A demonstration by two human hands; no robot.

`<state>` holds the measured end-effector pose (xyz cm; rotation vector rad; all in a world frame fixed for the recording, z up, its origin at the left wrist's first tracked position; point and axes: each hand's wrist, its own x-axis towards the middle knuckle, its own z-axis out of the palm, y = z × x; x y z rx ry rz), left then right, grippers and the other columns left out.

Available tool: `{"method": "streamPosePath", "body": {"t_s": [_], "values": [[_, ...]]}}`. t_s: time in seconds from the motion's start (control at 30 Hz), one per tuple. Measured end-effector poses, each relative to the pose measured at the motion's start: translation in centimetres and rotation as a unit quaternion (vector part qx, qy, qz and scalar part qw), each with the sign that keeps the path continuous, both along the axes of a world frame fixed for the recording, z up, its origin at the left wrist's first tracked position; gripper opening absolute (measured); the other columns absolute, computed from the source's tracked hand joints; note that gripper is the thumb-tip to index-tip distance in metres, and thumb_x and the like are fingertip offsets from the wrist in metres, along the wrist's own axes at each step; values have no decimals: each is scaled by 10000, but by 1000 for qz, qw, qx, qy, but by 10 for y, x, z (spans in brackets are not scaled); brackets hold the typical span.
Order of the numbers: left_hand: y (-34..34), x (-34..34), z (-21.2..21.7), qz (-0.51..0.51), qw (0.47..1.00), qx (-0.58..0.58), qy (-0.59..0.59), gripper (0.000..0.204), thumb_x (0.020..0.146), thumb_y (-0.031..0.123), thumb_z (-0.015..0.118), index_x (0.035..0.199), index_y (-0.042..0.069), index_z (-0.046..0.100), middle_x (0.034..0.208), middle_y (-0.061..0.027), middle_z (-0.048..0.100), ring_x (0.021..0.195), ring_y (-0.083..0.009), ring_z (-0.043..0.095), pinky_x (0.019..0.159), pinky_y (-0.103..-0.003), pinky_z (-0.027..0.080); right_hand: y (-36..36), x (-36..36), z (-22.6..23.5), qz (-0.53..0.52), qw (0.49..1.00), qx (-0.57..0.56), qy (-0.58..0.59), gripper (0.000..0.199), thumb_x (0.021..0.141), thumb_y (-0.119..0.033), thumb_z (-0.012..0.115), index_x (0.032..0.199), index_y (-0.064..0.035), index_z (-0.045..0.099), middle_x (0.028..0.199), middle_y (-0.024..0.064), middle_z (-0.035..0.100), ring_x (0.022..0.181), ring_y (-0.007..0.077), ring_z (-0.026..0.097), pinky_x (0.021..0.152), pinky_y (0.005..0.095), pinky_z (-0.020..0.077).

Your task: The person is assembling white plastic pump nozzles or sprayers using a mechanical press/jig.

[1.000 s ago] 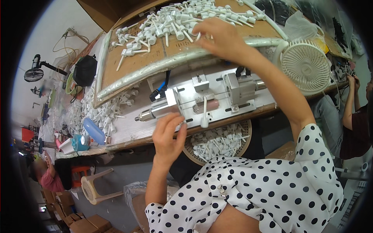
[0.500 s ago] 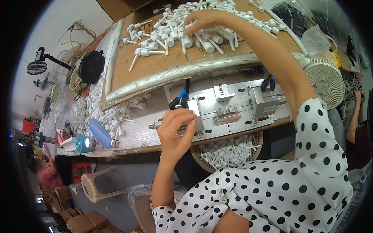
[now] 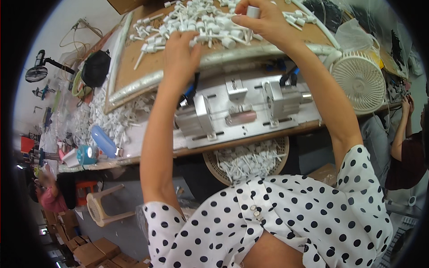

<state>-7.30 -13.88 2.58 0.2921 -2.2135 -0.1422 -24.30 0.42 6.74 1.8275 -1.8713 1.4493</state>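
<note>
My right hand [image 3: 263, 20] is up at the far side of a tilted brown tray [image 3: 147, 67], pinching a small white plastic pump part [image 3: 253, 11] between fingers and thumb. My left hand [image 3: 178, 56] rests on the tray's padded front rim, fingers reaching into the heap of white pump parts [image 3: 196, 22]; whether it holds one I cannot tell. Below both arms a grey metal jig [image 3: 241, 111] with two upright blocks is fixed to the bench.
A round basket [image 3: 246, 163] of white parts sits under the bench edge. A white desk fan [image 3: 359, 80] stands at right. A blue bottle [image 3: 103, 140] and loose parts lie at left. Another person's arm [image 3: 400, 134] shows at right, a plastic chair [image 3: 100, 207] below left.
My left hand left the metal jig and rose to the tray's front rim. My right hand stayed over the heap and now pinches one white part.
</note>
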Motion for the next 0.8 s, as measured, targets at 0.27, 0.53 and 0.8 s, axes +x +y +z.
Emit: {"method": "streamPosePath", "body": {"t_s": [0.27, 0.53, 0.8], "values": [[-15, -2, 24, 100, 974, 120, -164, 320, 746, 194, 620, 1035, 61, 586, 760, -66, 593, 658, -151, 553, 583, -284, 437, 111, 42, -20, 135, 861, 163, -462, 171, 871, -242, 566, 897, -83, 507, 672, -54, 424, 471, 15, 329, 399, 173, 231], [114, 71, 2, -6, 942, 335, 23, 222, 710, 80, 664, 912, 3, 612, 835, -57, 565, 565, -89, 477, 509, -219, 408, 152, 50, -52, 191, 828, 109, -516, 309, 878, -208, 534, 1094, 11, 553, 930, 52, 566, 717, 91, 537, 718, 213, 441], [183, 55, -67, -21, 989, 133, -52, 200, 726, 41, 635, 913, -13, 589, 1054, -156, 559, 864, -304, 594, 725, -344, 480, 169, 72, -70, 200, 817, 119, -528, 344, 813, -114, 625, 1113, 35, 547, 973, 105, 619, 883, 118, 591, 789, 238, 472]]}}
